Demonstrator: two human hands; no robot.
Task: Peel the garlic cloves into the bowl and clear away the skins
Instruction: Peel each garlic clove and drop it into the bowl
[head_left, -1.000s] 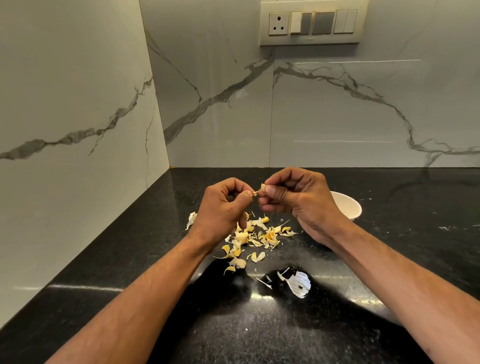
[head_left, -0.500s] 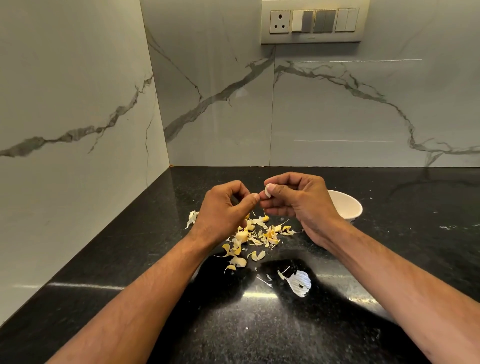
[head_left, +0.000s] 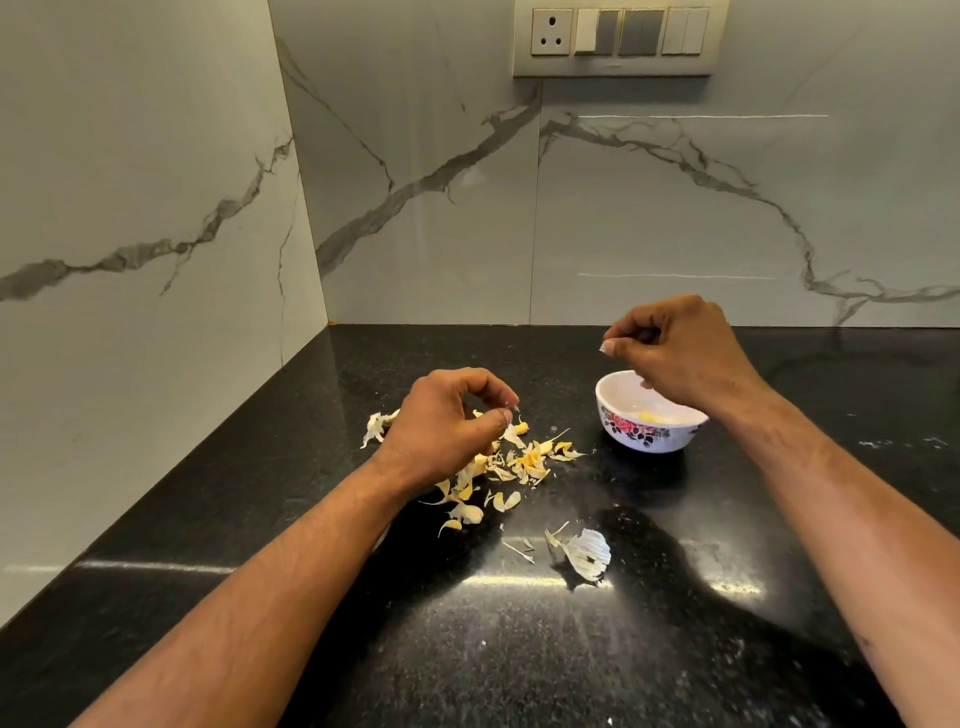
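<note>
Both hands have split apart since half a second ago, when they met fingertip to fingertip over the skins. Now I see the right hand (head_left: 680, 353) swung out above the bowl (head_left: 649, 431), fingers curled, thumb and forefinger pressed together; whether anything sits between them I cannot tell. Left hand (head_left: 447, 421) has dropped low over the pile of skins (head_left: 519, 460), fingers curled, thumb and forefinger tips close together, and I cannot tell if they pinch a scrap. Bowl is white with a red and dark flower print, upright on the black surface (head_left: 519, 665), right of the pile and apart from it; something pale yellow lies inside, probably peeled garlic (head_left: 647, 415), partly hidden by the right wrist. Skins are scattered yellow and white flakes, spread from under the left hand toward the bowl. One bigger white papery husk (head_left: 587, 553) lies nearer me, apart from the pile, with a few thin slivers just beside it. Marble-look wall behind, with a switch plate (head_left: 618, 36) up top.
</note>
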